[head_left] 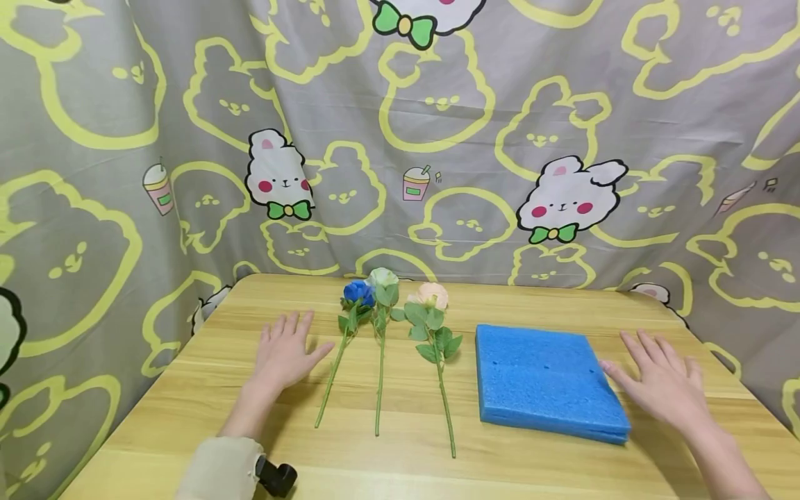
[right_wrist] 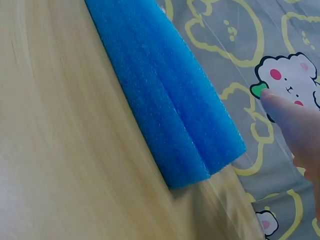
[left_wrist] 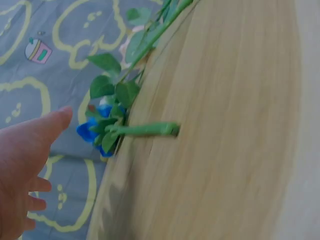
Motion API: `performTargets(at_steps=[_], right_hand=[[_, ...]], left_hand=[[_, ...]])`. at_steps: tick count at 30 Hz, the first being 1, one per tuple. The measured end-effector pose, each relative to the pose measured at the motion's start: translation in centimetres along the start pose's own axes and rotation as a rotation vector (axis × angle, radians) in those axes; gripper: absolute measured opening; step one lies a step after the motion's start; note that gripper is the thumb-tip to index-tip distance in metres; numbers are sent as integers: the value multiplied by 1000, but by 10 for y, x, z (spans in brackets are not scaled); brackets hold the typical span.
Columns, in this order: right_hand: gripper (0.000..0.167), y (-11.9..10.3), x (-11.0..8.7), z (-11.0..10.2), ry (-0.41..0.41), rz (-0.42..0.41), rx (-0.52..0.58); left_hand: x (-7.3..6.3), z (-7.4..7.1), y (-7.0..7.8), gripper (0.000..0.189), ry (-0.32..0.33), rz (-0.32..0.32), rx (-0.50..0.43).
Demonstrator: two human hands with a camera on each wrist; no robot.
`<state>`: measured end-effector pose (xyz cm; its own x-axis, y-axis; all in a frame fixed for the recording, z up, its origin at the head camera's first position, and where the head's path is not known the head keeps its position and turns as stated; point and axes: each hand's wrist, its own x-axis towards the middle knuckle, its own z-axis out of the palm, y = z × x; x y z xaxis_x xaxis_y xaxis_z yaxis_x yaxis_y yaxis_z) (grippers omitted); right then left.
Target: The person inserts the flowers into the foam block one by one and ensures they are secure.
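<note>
- Blue rose [head_left: 358, 293], white rose [head_left: 382, 278], pink rose [head_left: 433, 295]: on table [head_left: 531, 472], heads near far edge.
- Foam block [head_left: 546, 378]: flat, nearer right edge.
- Left hand [head_left: 284, 357]: fingers straight, empty, by blue rose.
- Right hand [head_left: 669, 382]: same, by foam block.

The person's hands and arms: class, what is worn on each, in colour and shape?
The left hand shows no glove or ring; behind it comes a plain, pale beige sleeve, with a small black device, rounded at one end, beside the cuff. The right hand also shows no glove or ring, and no sleeve shows behind it. No cables are visible.
</note>
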<state>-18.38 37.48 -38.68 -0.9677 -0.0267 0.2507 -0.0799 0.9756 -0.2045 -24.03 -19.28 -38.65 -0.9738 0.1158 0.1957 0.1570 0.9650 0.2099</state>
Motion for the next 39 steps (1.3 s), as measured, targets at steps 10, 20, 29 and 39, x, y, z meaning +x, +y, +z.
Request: performTargets(at_steps=[10, 20, 29, 39], right_hand=[[73, -8, -4, -2, 63, -24, 248], [71, -7, -11, 1, -45, 3, 479], [61, 0, -19, 13, -51, -96, 608], [57, 4, -26, 22, -123, -120, 687]], left_hand=[[3, 3, 23, 71, 15, -31, -225], [7, 14, 28, 65, -57, -140, -558], [4, 21, 28, 63, -131, -186, -683], [4, 26, 27, 54, -180, -267, -853]])
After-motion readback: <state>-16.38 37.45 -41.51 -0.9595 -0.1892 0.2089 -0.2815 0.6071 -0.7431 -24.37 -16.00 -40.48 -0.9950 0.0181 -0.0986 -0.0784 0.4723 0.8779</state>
